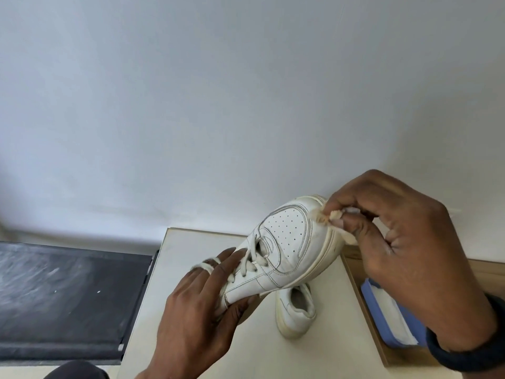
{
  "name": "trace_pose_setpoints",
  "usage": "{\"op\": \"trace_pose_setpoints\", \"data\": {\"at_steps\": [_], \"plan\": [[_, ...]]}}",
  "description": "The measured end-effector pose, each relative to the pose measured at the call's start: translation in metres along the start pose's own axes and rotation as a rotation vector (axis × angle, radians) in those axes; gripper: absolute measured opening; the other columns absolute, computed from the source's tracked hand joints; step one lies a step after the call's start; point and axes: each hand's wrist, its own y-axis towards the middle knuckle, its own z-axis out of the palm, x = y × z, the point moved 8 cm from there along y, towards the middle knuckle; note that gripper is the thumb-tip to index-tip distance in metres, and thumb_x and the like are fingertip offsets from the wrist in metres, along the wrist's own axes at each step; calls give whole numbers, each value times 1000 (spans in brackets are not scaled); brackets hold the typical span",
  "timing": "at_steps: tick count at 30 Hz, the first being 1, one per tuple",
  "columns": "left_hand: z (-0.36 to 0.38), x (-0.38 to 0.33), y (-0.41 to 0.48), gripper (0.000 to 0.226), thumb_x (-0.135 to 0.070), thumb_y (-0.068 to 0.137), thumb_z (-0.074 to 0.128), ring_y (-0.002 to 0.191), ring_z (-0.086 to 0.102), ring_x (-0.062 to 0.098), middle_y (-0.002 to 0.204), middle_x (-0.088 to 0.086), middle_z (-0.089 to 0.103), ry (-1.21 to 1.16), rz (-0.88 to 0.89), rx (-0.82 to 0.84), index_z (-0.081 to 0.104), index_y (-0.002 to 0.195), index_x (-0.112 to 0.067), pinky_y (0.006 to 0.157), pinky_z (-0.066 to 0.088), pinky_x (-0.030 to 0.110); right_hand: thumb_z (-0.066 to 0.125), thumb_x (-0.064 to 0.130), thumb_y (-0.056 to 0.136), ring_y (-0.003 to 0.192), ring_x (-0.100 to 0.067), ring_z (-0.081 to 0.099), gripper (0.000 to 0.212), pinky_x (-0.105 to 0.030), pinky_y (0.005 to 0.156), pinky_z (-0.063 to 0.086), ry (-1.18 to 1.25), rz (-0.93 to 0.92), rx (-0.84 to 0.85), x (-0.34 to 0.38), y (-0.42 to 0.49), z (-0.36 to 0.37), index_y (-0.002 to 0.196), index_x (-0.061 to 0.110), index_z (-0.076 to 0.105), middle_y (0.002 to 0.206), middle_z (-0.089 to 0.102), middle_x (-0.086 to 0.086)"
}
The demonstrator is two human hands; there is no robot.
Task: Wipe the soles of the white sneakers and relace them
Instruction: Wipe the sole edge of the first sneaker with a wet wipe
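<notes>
I see L hand point(202, 296) nearest me, gripping the heel end of the held sneaker point(284, 242), w/ a loop of lace point(208, 265) over one finger. Under that shoe, on the table point(177, 337), stands the 2nd sneaker point(296, 310), heel toward me, toe hidden. Right of the held sneaker is a blue box point(369, 292); left of it, a dark surface point(68, 296). Held sneaker is off the table, long axis running heel near-left to toe far-right, toe pointing away, upper facing me. At its toe rim R hand point(404, 242) pinches a small cloth wad point(334, 214). Beyond: pale wall point(246, 91).
</notes>
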Motion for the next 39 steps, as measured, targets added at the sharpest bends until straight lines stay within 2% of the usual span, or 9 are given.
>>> {"op": "trace_pose_setpoints", "data": {"at_steps": [3,5,13,15,21,26,31,35,39], "plan": [[2,-5,-2,60,-43,88,61,116,62,11,139,-5,65,-3,49,-10,49,146,-31,100,40,9,69,5,90,85,-2,61,12,-10,72,46,-46,84,-55,-23,3,-5,87,16,72,87,65,9],[2,-8,-1,55,-49,94,57,116,62,11,140,-4,65,-18,66,-32,52,144,-29,102,38,7,67,8,90,83,-6,63,10,-17,71,49,-19,65,-37,-25,4,-8,87,16,72,87,66,9],[-2,-9,1,49,-59,103,44,130,58,9,144,-4,62,-42,74,-78,55,141,-30,101,45,13,60,23,91,88,-8,67,13,-14,75,49,188,-71,218,-6,8,-7,88,20,72,89,65,15],[-1,-10,1,49,-60,103,43,131,58,9,144,-5,62,-37,81,-76,56,140,-30,103,44,14,64,19,89,86,-10,67,8,-17,72,50,201,-12,208,-15,8,-5,87,23,71,88,66,14],[6,-21,-1,48,-57,104,47,135,55,5,144,-8,61,-59,116,-90,59,138,-27,106,43,15,71,12,89,76,-19,66,17,-38,72,54,267,230,177,-51,9,11,84,28,71,88,70,10],[13,-16,-4,48,-47,97,59,136,56,9,145,-6,60,-52,150,-67,56,141,-28,104,48,22,66,15,83,82,-17,68,12,-28,72,55,296,116,270,-39,8,2,85,26,72,89,69,11],[10,-12,-3,49,-57,104,45,130,59,9,142,-3,63,-47,91,-44,55,141,-27,106,42,13,69,21,87,85,-13,69,7,-15,73,50,351,23,363,-27,3,0,86,28,70,88,68,13],[12,-10,-4,50,-59,102,47,124,62,9,141,-9,63,-40,47,-7,53,144,-32,100,44,13,65,25,83,76,-16,66,10,-28,67,52,259,182,212,-39,2,3,84,33,69,87,70,13],[12,-5,-5,51,-55,99,52,122,61,9,141,-12,61,-31,27,-7,51,145,-33,100,43,11,68,29,91,74,-16,66,5,-42,67,56,224,323,102,-50,-6,11,88,33,68,84,70,11]]}}
